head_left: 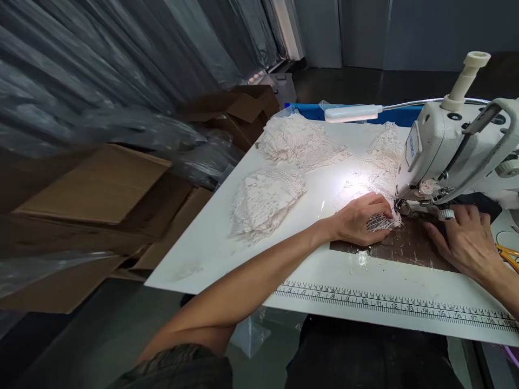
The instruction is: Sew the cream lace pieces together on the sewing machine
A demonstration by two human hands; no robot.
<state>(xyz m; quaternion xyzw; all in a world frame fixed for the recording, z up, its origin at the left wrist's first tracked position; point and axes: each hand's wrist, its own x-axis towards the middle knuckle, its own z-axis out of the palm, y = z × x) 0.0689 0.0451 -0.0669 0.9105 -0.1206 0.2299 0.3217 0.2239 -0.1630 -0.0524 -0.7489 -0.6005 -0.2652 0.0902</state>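
My left hand pinches a piece of white lace fabric at the left of the presser foot. Fingers and thumb are closed on the lace edge, which reaches up to the needle area of the white sewing machine. More of the lace spreads behind this hand under a bright light. My right hand rests on the machine bed to the right of the needle, thumb stretched apart from the bent fingers. Black material lies just behind its fingertips; nothing shows in its grasp. A brown plate lies between the hands.
Two lace piles, a front one and a back one, sit on the white table. A printed ruler runs along the front edge. Yellow-handled scissors lie far right. A lamp stands behind; cardboard boxes are left.
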